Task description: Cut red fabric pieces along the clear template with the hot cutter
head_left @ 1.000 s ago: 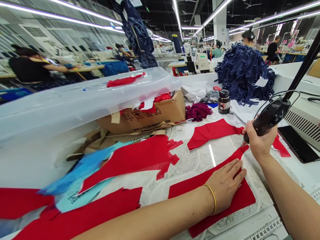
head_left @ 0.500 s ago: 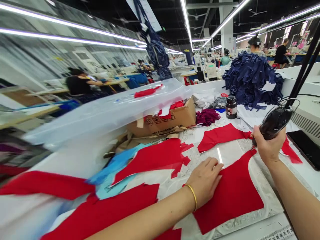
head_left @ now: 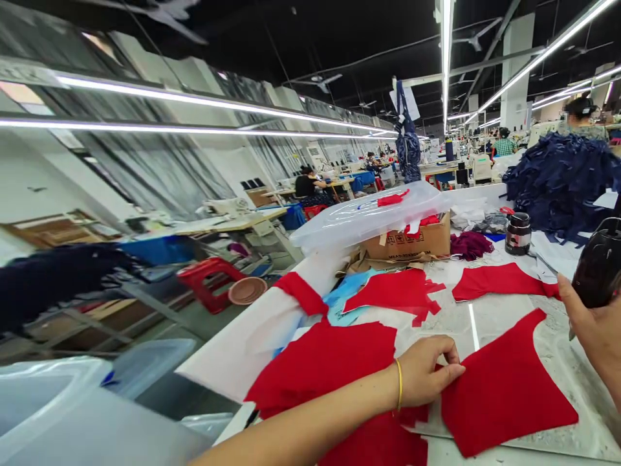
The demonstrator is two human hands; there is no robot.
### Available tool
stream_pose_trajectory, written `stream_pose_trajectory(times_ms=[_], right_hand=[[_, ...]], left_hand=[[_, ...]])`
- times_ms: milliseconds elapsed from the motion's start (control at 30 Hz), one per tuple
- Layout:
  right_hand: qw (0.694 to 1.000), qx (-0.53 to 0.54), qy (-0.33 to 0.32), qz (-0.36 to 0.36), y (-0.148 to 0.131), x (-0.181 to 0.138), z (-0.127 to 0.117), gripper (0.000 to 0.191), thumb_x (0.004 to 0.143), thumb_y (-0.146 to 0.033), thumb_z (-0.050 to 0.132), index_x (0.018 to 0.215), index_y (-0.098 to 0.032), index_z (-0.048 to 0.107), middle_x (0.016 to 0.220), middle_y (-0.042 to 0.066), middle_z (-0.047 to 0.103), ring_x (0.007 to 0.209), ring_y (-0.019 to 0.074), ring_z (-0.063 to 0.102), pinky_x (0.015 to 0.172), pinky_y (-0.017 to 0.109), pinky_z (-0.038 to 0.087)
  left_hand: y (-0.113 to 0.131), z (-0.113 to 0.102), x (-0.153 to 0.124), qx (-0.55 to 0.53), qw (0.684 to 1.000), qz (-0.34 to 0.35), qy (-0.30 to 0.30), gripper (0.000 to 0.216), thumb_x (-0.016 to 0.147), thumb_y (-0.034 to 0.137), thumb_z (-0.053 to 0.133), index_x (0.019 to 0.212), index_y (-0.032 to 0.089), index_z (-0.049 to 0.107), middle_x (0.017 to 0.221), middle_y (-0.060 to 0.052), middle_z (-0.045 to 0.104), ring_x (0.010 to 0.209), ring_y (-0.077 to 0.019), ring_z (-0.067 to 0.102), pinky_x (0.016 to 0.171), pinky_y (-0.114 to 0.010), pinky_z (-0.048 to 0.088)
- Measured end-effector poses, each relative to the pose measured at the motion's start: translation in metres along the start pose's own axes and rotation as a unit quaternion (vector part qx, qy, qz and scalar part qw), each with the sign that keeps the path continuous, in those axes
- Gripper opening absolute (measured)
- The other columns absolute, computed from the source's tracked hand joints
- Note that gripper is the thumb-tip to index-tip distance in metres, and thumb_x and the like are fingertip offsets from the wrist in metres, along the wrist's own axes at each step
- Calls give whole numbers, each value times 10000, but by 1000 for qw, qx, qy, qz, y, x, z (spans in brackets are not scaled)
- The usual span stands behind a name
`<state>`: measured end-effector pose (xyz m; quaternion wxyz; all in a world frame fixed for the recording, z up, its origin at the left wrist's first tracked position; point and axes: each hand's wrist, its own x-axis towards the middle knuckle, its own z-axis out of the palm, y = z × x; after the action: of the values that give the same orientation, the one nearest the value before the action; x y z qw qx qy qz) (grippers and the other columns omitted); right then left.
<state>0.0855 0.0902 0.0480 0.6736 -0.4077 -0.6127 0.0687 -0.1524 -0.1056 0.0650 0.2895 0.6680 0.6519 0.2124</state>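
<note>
One box point(head_left: 412, 247) beyond both hands point(head_left: 429, 374) point(head_left: 596, 327) — red scraps point(head_left: 429, 221) inside

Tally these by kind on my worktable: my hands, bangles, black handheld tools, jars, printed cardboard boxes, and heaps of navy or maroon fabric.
Hands: 2 (left hand, right hand)
Bangle: 1
Handheld tool: 1
Jar: 1
Cardboard box: 1
Fabric heaps: 2 (navy heap, maroon heap)
Total: 8

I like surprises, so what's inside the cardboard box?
Red cloth and a white piece show at the top. The box itself and the plastic hide the rest.
</note>
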Motion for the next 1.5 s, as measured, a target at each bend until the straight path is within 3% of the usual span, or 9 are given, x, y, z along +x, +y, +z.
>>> stream_pose_trajectory(times_ms=[167, 333, 533, 667, 867, 1033, 1167, 1333, 1500], right_hand=[[955, 25, 84, -283, -39, -15, -16, 738, 759, -340, 808, 1428, -381, 501, 1033, 141, 663, 967, 360, 651, 707, 532, 547], [882, 59, -300, -358, -76, -59, -3, 230, 954, -160, 493, 1134, -253, 604, 932, 59, 725, 761, 185, 716, 652, 303, 578], [813, -79, -540, -202, -81, -88, 38, 366, 966, -135, 351, 1202, -211, 621, 1237, 107, 677, 961, 192, 734, 680, 289, 573], [798, -109, -569, -168, -82, -97, 56, 334, 975, -187, 414, 1235, -242, 617, 1273, 96, 652, 911, 182, 725, 632, 278, 515], [799, -132, -562, -170, -89, -103, 65, 134, 890, -147, 538, 810, -227, 610, 868, 2, 667, 626, 125, 629, 498, 230, 325], [856, -109, -478, -162, -113, -83, 62, 136, 964, -270, 463, 889, -228, 568, 938, 47, 654, 639, 156, 613, 530, 267, 406], [916, 50, -332, -220, -149, -87, 51, 169, 992, -351, 477, 900, -240, 566, 855, 34, 650, 609, 149, 592, 536, 270, 456], [839, 78, -424, -332, -170, -132, 34, 194, 1003, -196, 420, 904, -246, 579, 882, 16, 692, 616, 113, 648, 471, 222, 398], [758, 20, -541, -365, -149, -163, 23, 208, 971, -135, 408, 882, -243, 564, 889, 8, 681, 598, 126, 666, 444, 235, 360]], left_hand=[[19, -18, -33, -119, 993, 14, 5, 219, 900, 339, 598, 766, 198, 497, 742, 32, 534, 705, -126, 485, 687, -232, 431], [21, -34, -60, -203, 979, 11, 7, 487, 874, 653, 606, 762, 200, 469, 662, 61, 436, 616, -104, 379, 579, -226, 331], [9, -48, -85, -229, 973, 0, 28, 643, 803, 833, 569, 763, 203, 452, 619, 80, 380, 574, -91, 315, 526, -217, 252], [-7, -55, -99, -205, 978, 2, 47, 626, 831, 819, 539, 767, 204, 444, 603, 89, 370, 552, -85, 299, 507, -204, 247], [-32, -69, -116, -99, 991, 16, 83, 442, 941, 604, 525, 766, 202, 468, 624, 67, 455, 553, -96, 420, 522, -194, 356], [-53, -105, -134, 110, 972, -19, 207, 48, 915, 191, 578, 935, 196, 622, 813, -12, 654, 769, -183, 614, 777, -306, 488], [-68, -131, -159, 278, 913, -54, 293, 266, 923, 57, 464, 1034, 180, 671, 971, -117, 683, 1011, -290, 608, 964, -469, 433], [-96, -115, -190, 406, 863, -65, 294, 298, 919, 7, 454, 796, 197, 649, 836, -107, 658, 934, -280, 604, 880, -430, 473], [-125, -81, -208, 460, 846, -59, 263, 299, 842, -50, 496, 778, 212, 626, 806, -73, 649, 857, -253, 606, 790, -376, 502]])
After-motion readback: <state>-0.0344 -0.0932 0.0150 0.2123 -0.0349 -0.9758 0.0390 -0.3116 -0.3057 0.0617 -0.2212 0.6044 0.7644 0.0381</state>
